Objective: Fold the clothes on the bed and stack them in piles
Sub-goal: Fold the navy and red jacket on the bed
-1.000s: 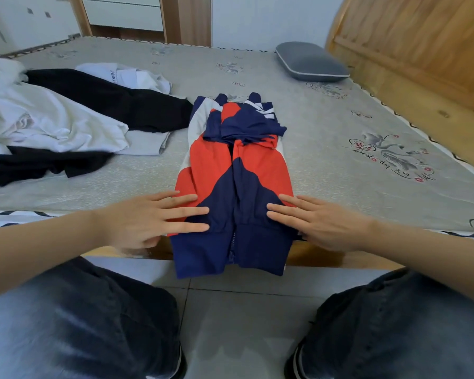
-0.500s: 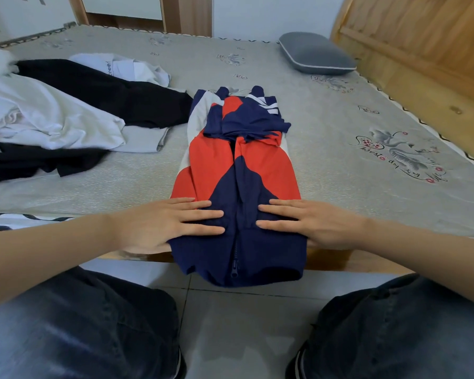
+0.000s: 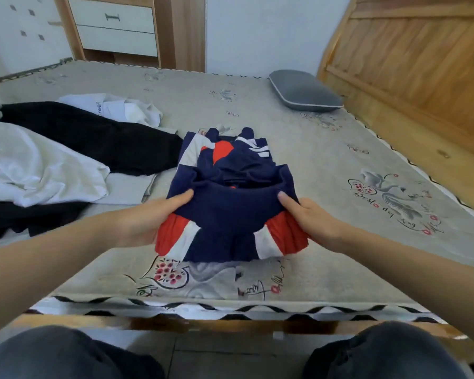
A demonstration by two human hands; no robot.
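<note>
1. The jacket (image 3: 231, 199), navy with red and white panels, lies on the bed (image 3: 326, 165) between the two hands, its near half lifted and doubled toward the far half.
2. The left hand (image 3: 145, 220) grips the left side of the fold, thumb on top and fingers curled underneath, so that edge travels level.
3. The right hand (image 3: 312, 217) holds the right side the same way, thumb over the navy cloth; matched grips likely keep the fold square.
4. The hem sits just short of the collar end, so the fold looks about halfway over.
5. Beyond the left hand, a black garment (image 3: 93, 135) and white clothes (image 3: 39, 170) lie loose, apparently waiting.
6. A grey pillow (image 3: 304, 91) rests far beyond the right hand, well apart from the work.
</note>
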